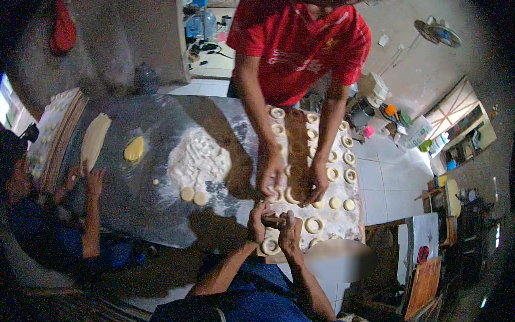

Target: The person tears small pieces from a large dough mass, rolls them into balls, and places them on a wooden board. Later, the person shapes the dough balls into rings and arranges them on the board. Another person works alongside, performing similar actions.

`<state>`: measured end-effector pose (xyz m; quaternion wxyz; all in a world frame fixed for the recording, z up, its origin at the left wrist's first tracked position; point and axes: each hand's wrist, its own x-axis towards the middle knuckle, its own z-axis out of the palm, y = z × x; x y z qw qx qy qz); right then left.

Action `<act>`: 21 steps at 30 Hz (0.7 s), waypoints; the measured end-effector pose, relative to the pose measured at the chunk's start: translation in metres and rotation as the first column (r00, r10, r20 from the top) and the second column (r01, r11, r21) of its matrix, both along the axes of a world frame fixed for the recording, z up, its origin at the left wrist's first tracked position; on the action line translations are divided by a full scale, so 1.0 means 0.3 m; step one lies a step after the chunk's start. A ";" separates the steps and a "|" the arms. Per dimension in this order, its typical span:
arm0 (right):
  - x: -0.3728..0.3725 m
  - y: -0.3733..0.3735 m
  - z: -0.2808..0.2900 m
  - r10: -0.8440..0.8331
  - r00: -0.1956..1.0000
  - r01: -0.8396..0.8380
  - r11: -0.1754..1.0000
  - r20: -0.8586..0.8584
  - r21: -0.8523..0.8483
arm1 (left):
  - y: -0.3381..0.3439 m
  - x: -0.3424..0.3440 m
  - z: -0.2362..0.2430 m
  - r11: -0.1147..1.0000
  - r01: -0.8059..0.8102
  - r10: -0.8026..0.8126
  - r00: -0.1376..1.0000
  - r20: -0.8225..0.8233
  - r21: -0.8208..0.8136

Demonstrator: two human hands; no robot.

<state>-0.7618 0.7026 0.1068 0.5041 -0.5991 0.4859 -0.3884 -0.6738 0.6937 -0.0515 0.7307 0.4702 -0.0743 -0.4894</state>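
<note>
Close to my body, my left hand (257, 222) and my right hand (291, 230) are closed around a small brown cylinder-like tool (273, 220); its exact kind is hard to make out. Both hands hover over the near left part of a floured board (354, 222). A dough ring (270, 246) lies just below them, and another dough ring (313, 225) sits to the right. Right beyond my hands, a person in a red shirt has both hands (271, 175) low over the board among rows of dough rings (332, 174). Small dough discs (349, 204) lie at its right side.
Left of the board, a dark table (153, 220) bears a flour heap (198, 159), two dough discs (200, 199), a yellow lump (134, 149) and a long dough strip (95, 141). Another person's hands (93, 181) touch that strip. Stacked boards (65, 131) stand at the far left.
</note>
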 end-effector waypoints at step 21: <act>-0.813 -0.125 0.002 -0.076 0.992 0.078 0.997 0.101 -0.016 | -0.131 -0.647 0.420 0.906 0.319 -0.408 0.490 0.770 0.277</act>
